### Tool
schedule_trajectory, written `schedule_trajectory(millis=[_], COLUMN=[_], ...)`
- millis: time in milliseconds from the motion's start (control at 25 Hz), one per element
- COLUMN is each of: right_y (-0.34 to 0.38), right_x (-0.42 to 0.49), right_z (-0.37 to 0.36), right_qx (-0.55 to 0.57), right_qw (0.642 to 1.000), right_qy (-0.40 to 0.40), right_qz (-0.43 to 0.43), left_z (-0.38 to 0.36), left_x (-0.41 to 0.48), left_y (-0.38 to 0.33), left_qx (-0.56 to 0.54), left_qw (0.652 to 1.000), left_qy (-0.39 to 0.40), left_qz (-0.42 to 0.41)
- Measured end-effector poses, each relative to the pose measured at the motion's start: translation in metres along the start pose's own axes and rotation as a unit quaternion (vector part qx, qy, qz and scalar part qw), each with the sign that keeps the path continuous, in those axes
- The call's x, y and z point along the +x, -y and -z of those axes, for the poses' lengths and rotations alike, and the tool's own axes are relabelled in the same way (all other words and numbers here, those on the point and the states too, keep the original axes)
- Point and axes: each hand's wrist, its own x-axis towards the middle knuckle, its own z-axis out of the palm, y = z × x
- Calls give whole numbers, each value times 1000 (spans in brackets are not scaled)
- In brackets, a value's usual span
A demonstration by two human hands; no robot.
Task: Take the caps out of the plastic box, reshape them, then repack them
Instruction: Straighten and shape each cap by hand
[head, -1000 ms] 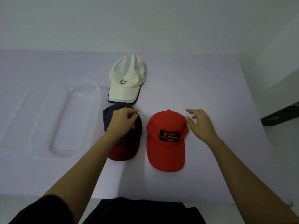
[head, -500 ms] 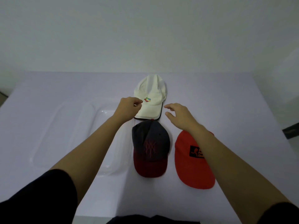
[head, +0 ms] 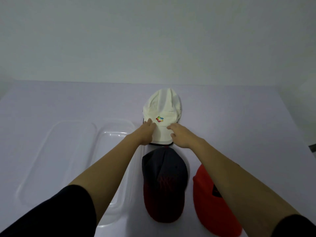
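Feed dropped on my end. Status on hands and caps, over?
Left hand, right hand open, fingers on white cap, near its brim. Plastic box at left, no cap in it. Dark cap, red cap nearer, under forearms; not blocking.

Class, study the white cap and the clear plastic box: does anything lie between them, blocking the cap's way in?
Nothing visible does. The white cap sits just right of the clear plastic box, bare table between; the dark cap lies nearer the person.
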Motion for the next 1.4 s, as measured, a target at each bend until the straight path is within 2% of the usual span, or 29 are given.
schedule_trajectory(millis=[120,240,360,520,640,720,800,920,1080,1280,1400], right_y=[-1,-5,-11,-15,-13,-11,-6,6,24,19,33], right_x=[24,42,53,53,49,47,43,37,20,-1,-8], right_z=[-6,-11,-14,-13,-11,-9,-5,2,20,35,34], right_qx=[-30,-51,-83,-91,-101,-89,-70,-103,-113,-40,81], right_qw=[997,998,995,993,990,982,967,952,949,955,944], right_qy=[61,16,-53,-73,-96,-156,-227,-281,-294,-290,-315], right_qz=[-21,-24,-1,18,-7,-65,-88,-59,-27,48,55], left_z=[1,4,-1,-25,-28,-22,-16,-7,11,12,16], left_x=[18,30,41,50,48,39,29,23,4,-13,-20], left_y=[2,2,2,2,-6,-16,-20,-23,-34,-36,-40], left_qx=[-10,-17,57,159,114,76,31,5,-5,-29,-84], left_qw=[999,999,998,981,986,985,978,956,960,933,901], left_qy=[33,34,-17,-105,-123,-157,-203,-287,-281,-353,-413], left_qz=[8,15,20,30,21,-9,-41,-63,-8,-67,-105])
